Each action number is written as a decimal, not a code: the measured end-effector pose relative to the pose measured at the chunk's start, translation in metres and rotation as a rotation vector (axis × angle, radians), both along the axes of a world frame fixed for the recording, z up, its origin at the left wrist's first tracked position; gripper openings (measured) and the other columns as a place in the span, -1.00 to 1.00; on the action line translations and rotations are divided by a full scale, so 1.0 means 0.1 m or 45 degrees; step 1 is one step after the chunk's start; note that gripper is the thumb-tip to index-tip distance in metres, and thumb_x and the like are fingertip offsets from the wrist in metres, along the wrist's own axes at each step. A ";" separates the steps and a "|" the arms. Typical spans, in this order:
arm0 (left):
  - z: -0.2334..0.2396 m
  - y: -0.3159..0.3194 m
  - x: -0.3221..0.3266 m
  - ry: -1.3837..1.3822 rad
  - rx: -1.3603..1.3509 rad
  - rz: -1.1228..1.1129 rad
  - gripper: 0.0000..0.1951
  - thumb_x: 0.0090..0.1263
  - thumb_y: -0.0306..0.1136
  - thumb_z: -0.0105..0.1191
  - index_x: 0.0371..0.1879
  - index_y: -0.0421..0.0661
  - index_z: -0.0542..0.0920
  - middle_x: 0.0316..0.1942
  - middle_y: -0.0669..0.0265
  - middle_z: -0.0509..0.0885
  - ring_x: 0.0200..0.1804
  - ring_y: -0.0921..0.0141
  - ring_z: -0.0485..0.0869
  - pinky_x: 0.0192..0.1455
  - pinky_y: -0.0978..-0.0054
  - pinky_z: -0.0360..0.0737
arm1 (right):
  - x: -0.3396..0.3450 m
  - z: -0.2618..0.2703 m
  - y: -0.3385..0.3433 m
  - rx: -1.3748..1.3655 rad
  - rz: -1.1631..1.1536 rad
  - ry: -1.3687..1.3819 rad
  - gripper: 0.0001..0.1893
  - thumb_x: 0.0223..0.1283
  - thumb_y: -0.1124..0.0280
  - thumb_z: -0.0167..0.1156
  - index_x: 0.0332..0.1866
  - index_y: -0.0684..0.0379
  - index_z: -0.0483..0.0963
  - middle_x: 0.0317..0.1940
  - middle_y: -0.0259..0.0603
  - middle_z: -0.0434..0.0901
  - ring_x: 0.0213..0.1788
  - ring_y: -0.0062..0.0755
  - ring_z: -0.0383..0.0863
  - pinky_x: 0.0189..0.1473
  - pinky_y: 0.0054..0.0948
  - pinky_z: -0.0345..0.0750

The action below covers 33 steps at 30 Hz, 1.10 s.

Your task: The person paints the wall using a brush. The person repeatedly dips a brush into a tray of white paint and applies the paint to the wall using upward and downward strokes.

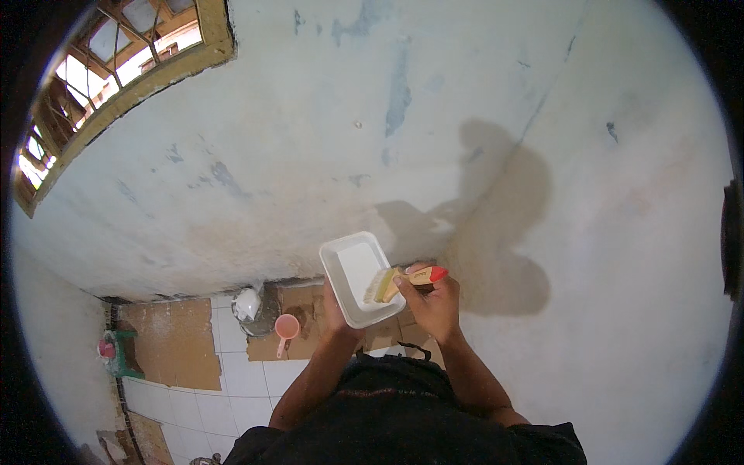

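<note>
My left hand [336, 314] grips a white plastic tub [354, 322] from its left side and below. White paint [356, 261] lies in the bottom of the tub. In my right hand [435, 302] is a flat paintbrush [415, 277] with a wooden handle and a red tip. Its pale bristles point down into the tub, at the right end; whether they touch the paint I cannot tell. Before me rises a pale plastered wall [279, 139] with grey patches and stains. The shadow of my head and arms falls on it, around the corner.
A dark bucket [267, 317] with a white bag [247, 303] stands on the floor by the wall. A pink dipper [286, 327] is beside it. Cardboard sheets [174, 343] cover parts of the white tiles [244, 372]. At left sits a green stool [121, 354]; a barred window [133, 75] is upper left.
</note>
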State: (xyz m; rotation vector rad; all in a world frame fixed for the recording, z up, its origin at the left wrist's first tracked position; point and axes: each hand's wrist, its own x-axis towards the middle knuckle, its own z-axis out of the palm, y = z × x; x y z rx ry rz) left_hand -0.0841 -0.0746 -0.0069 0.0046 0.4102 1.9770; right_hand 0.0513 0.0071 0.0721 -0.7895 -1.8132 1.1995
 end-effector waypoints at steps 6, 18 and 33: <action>0.08 0.00 0.07 -0.023 -0.024 0.014 -0.37 0.46 0.18 -0.27 0.31 -0.06 0.35 0.17 0.10 0.52 0.18 0.11 0.57 0.22 0.03 0.56 | -0.02 0.09 -0.04 0.015 -0.033 -0.073 -0.79 0.14 0.47 0.39 -0.21 0.32 0.53 -0.38 -0.22 0.69 -0.32 -0.65 0.63 -0.23 -0.57 0.59; 0.22 -0.11 0.20 0.240 0.042 0.022 -0.41 0.52 0.06 -0.29 0.36 -0.11 0.27 0.24 0.11 0.47 0.24 0.16 0.52 0.27 0.14 0.50 | -0.03 0.08 -0.09 -0.040 0.038 0.006 -0.82 0.15 0.52 0.36 -0.19 0.28 0.54 -0.35 -0.22 0.68 -0.31 -0.57 0.63 -0.23 -0.53 0.58; 0.19 -0.22 0.21 0.059 0.124 -0.135 -0.38 0.51 0.14 -0.34 0.31 -0.12 0.33 0.14 0.13 0.53 0.12 0.24 0.59 0.18 0.22 0.56 | 0.09 0.38 0.07 0.633 0.577 -0.289 -0.75 -0.06 0.63 0.35 -0.19 0.22 0.61 -0.08 -0.11 0.65 -0.05 -0.16 0.69 -0.01 -0.37 0.61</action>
